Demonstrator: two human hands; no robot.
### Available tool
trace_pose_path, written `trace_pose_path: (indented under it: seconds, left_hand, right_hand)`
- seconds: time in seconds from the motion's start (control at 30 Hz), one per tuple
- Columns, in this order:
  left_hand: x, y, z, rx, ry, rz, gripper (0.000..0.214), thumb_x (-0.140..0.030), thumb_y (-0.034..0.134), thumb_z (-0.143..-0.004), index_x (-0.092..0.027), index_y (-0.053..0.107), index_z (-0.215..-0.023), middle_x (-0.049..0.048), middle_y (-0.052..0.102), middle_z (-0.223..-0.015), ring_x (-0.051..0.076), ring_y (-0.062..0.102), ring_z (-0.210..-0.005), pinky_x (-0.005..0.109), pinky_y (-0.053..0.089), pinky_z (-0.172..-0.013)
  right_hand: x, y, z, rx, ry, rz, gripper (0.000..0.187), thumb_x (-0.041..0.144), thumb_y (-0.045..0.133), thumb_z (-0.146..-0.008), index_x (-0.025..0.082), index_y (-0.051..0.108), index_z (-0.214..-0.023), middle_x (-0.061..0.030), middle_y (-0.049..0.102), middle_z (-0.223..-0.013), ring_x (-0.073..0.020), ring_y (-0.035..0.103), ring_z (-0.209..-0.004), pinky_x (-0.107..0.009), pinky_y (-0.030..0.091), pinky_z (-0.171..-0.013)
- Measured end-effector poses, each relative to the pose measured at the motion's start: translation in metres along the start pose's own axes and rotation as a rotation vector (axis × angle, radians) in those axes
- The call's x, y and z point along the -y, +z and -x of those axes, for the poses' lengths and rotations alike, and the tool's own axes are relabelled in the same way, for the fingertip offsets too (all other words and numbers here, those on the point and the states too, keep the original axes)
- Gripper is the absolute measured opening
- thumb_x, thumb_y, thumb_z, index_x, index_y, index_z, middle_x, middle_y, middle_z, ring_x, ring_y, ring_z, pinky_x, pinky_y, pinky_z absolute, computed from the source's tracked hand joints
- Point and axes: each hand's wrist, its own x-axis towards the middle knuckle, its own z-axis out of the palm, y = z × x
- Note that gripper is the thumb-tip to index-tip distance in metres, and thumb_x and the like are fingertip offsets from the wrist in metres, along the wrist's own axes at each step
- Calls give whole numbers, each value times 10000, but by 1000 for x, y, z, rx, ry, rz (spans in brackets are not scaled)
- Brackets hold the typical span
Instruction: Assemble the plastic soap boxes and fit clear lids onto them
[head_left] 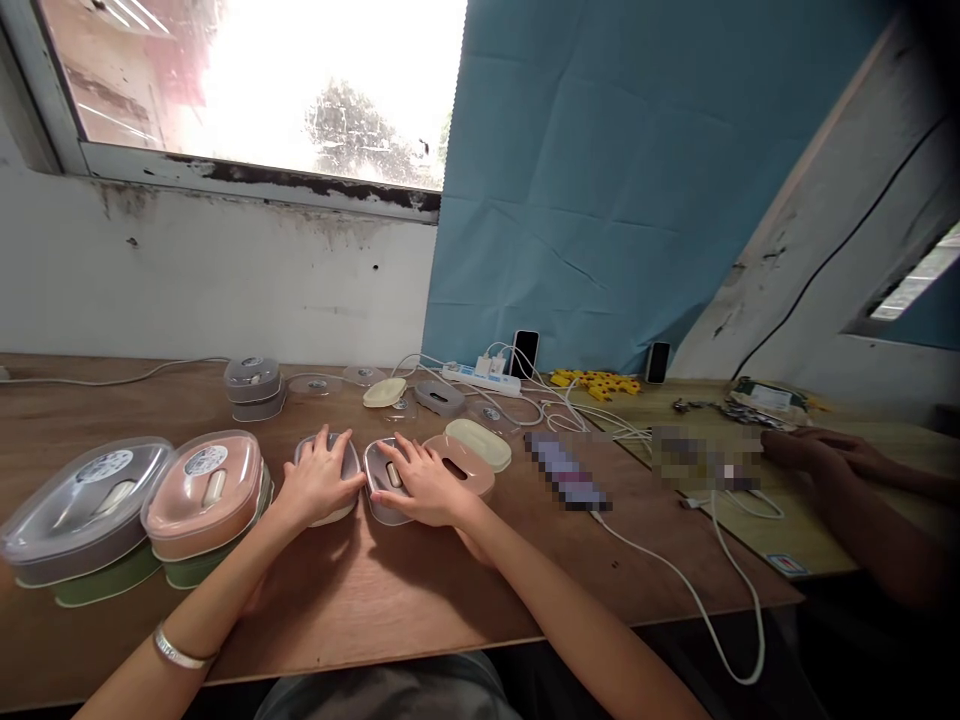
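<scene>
My left hand (pixel 324 478) lies with spread fingers on top of a small grey container (pixel 349 460). My right hand (pixel 429 484) rests, fingers apart, on another small box with a clear lid (pixel 390 513) and a pale latch. The two boxes stand side by side, almost touching. Beside my right hand lies a pink lid (pixel 474 474) with a dark slot, partly under the wrist. A cream oval piece (pixel 480 446) is just behind it. My palms hide much of both boxes.
Two-tier lunch boxes, one grey (pixel 90 510) and one pink (pixel 206 490), stand at left. Behind are a grey stacked box (pixel 255 388), loose lids and a power strip (pixel 481 379) with cables. A phone (pixel 568 472) lies right; another person's hands (pixel 814 450) are beyond.
</scene>
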Motion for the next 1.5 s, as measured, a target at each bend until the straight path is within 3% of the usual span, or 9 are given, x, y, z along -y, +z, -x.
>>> trace_pose_path:
  seconds: [0.17, 0.43, 0.67, 0.77, 0.87, 0.97, 1.07, 1.3, 1.5]
  left_hand:
    - [1, -2, -2, -73, -11, 69, 707, -466, 408, -756, -158, 333, -1388, 186, 289, -1468, 374, 347, -1289, 554, 387, -927]
    - [3, -1, 4, 94, -24, 35, 628, -491, 384, -755, -176, 468, -1291, 197, 405, -1386, 421, 327, -1268, 590, 395, -877]
    - [2, 7, 6, 173, 11, -91, 720, -490, 289, -817, -136, 254, -1442, 189, 191, -1519, 413, 173, -1371, 710, 230, -953]
    - [0, 14, 4, 150, 32, -148, 743, -459, 312, -822, -89, 186, -1455, 205, 117, -1526, 395, 109, -1395, 703, 136, -1006]
    - [-3, 14, 4, 138, 38, -140, 745, -436, 332, -823, -137, 117, -1470, 187, 109, -1532, 411, 94, -1392, 712, 148, -994]
    - [-6, 7, 5, 168, 81, -157, 731, -417, 331, -830, -173, 86, -1474, 155, 97, -1541, 418, 126, -1385, 722, 201, -964]
    - [-7, 2, 6, 177, 132, -202, 705, -387, 319, -842, -139, 116, -1469, 174, 161, -1527, 407, 205, -1366, 706, 262, -941]
    - [-3, 6, 4, 65, 107, -167, 689, -381, 392, -798, -179, 251, -1442, 174, 332, -1466, 394, 353, -1265, 667, 355, -869]
    - [1, 1, 5, 102, 94, -147, 747, -328, 466, -744, -168, 230, -1434, 193, 356, -1437, 370, 359, -1249, 635, 399, -839]
  right_hand:
    - [1, -1, 0, 12, 2, 10, 820, 711, 386, -805, 260, 185, -1460, -187, 192, -1508, -404, 223, -1352, -586, 215, -1021]
    - [1, 3, 0, 15, 46, 31, 819, 701, 398, -806, 243, 204, -1457, -190, 166, -1514, -431, 201, -1351, -583, 217, -1023]
    - [-1, -4, -5, -77, 75, 3, 657, 604, 291, -899, 227, 252, -1436, -175, 200, -1508, -361, 237, -1359, -591, 225, -1023]
    - [-23, -21, -8, -284, 178, 23, 570, 507, 369, -909, 209, 329, -1393, -159, 263, -1483, -312, 303, -1331, -517, 268, -1030]
    - [-60, -38, -6, -481, 387, 67, 484, 383, 444, -883, 180, 415, -1321, -149, 385, -1400, -304, 379, -1270, -470, 303, -1012]
    - [-101, -44, 2, -554, 670, 40, 460, 310, 481, -852, 156, 446, -1284, -155, 462, -1319, -312, 429, -1220, -440, 328, -987]
    - [-133, -38, 8, -569, 848, -10, 494, 300, 503, -834, 101, 438, -1282, -205, 478, -1282, -326, 452, -1197, -427, 357, -956]
    - [-168, -22, 13, -539, 920, -66, 672, 335, 605, -770, 87, 376, -1351, -198, 472, -1323, -299, 420, -1253, -361, 328, -997]
    - [-178, -21, 13, -543, 958, -59, 778, 445, 633, -724, 35, 389, -1339, -242, 459, -1321, -334, 401, -1257, -397, 305, -1009]
